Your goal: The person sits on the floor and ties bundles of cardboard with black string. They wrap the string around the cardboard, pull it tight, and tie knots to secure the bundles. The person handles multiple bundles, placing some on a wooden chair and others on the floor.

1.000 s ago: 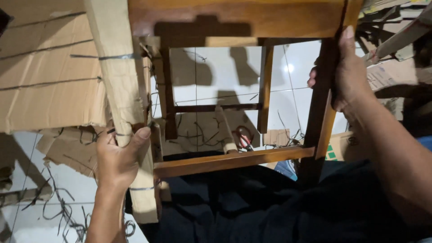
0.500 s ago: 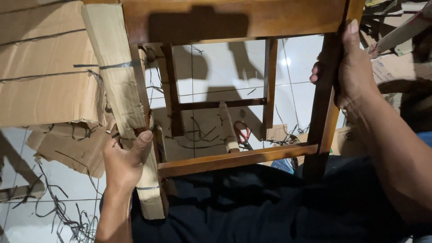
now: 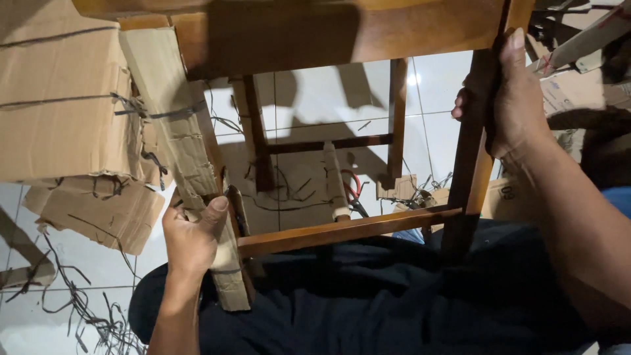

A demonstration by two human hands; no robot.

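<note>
A brown wooden chair frame (image 3: 342,231) rests over my lap, its seat rail across the top of the view. My left hand (image 3: 190,233) grips the near left leg, which is wrapped in a strip of cardboard (image 3: 177,144) bound with dark strapping. My right hand (image 3: 509,98) is closed around the bare right leg (image 3: 470,177) near its upper end. Between the legs, the lower rung and the white tiled floor (image 3: 328,98) show through.
A large strapped cardboard box (image 3: 59,105) stands at the left with torn cardboard pieces (image 3: 98,210) below it. Cut dark straps (image 3: 79,302) litter the floor at lower left. A paper-wrapped roll (image 3: 335,184) and red-handled pliers (image 3: 355,190) lie under the frame. More cardboard sits at right.
The view has shifted closer and slightly right. My left hand slid a little lower along the wrapped leg; my right hand keeps its grip on the right leg.
</note>
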